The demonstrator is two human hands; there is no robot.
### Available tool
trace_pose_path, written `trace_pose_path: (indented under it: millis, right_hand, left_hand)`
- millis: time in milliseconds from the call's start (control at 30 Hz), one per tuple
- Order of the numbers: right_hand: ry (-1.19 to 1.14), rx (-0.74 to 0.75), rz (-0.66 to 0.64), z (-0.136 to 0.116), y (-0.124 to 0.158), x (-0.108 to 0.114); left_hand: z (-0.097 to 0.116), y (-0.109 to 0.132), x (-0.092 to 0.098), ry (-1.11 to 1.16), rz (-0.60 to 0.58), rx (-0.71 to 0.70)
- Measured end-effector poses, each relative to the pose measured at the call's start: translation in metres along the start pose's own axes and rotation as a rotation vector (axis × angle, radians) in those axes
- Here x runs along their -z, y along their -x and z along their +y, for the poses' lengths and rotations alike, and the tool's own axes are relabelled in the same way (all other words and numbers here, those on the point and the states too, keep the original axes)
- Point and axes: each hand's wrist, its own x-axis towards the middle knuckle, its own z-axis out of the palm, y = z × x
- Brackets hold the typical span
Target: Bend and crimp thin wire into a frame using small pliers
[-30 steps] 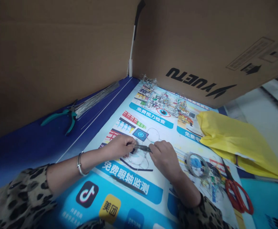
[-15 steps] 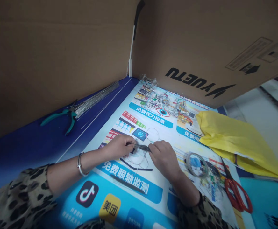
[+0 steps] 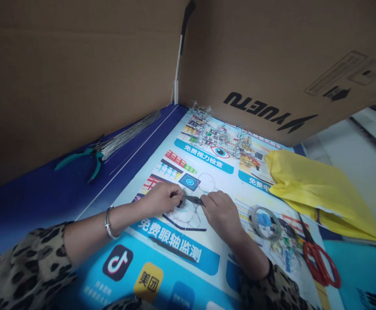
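Near the middle of the printed sheet, my left hand (image 3: pixel 166 199) is closed in a pinch on a thin wire piece bent into round loops (image 3: pixel 206 182). More of its loops hang below the fingers, over the sheet. My right hand (image 3: pixel 222 213) is wrapped round dark needle-nose pliers (image 3: pixel 194 199), whose handles are hidden in the palm. Their narrow tip points left and meets the wire at my left fingertips. The exact spot the jaws touch is too small to make out.
Teal-handled pliers (image 3: pixel 92 160) and a bundle of straight wires (image 3: pixel 128 135) lie left. Tangled wire pieces (image 3: pixel 222 137) sit at the back. Rightward are a wire coil (image 3: pixel 255 221), red scissors (image 3: pixel 320 262) and a yellow bag (image 3: pixel 323 189). Cardboard walls (image 3: pixel 255 56) stand behind.
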Motion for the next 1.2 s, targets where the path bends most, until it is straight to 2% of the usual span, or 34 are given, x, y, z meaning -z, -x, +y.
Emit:
trace_pose_path:
  millis: [333, 567, 733, 933, 1200]
  right_hand:
    - [-0.179, -0.078, 0.042, 0.002, 0.004, -0.010]
    - [-0.210, -0.078, 0.069, 0.002, 0.004, -0.011]
    - [-0.248, -0.089, 0.042, 0.002, 0.003, -0.010]
    - [-0.223, -0.086, -0.008, 0.001, 0.001, -0.008]
    - [-0.070, -0.061, -0.043, 0.000, 0.002, -0.003]
  left_hand:
    - [0.003, 0.000, 0.001, 0.116, -0.034, 0.033]
    - [0.008, 0.002, 0.002, 0.124, -0.035, 0.049]
    - [0.008, 0.001, 0.001, 0.118, -0.029, 0.058]
    - [0.006, 0.001, 0.001, 0.107, -0.020, 0.057]
    - [0.006, 0.001, 0.002, 0.094, -0.039, 0.058]
